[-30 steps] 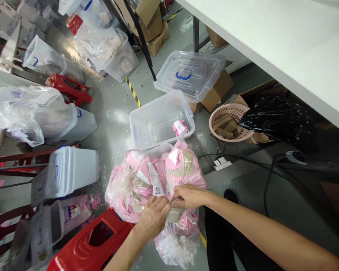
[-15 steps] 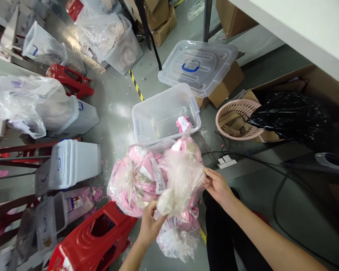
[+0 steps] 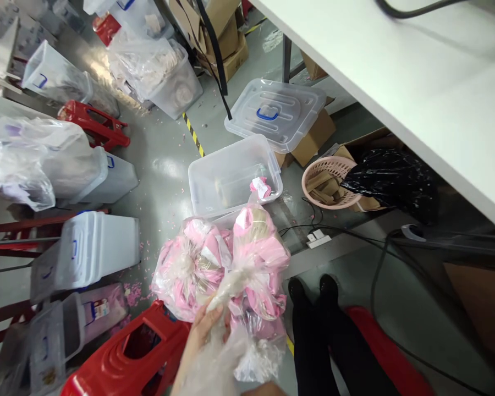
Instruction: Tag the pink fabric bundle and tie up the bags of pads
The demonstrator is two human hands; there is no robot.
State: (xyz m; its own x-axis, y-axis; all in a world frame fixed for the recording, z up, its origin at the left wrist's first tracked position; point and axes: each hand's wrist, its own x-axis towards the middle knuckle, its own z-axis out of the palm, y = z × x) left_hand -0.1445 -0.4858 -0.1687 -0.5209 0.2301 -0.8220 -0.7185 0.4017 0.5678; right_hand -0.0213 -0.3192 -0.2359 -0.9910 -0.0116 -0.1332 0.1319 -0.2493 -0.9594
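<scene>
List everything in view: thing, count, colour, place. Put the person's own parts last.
Bags of pink items: several, clear plastic, bottom centre on the floor.
Open tub: one, clear, behind the bags.
Tub lid: one, clear with blue handle, on cardboard boxes.
Basket: one, pink, holds brown card pieces, right of the tub.
Black bag: one, under the table.
Table: one, white, top right.
Red stool: one, bottom left; another red one upper left.
Lidded tubs: several, clear, along the left.
Power strip: one, white, on the floor.
Legs: dark trousers, bottom centre.
Left hand: grips a bag's twisted neck.
Right hand: not in view.
</scene>
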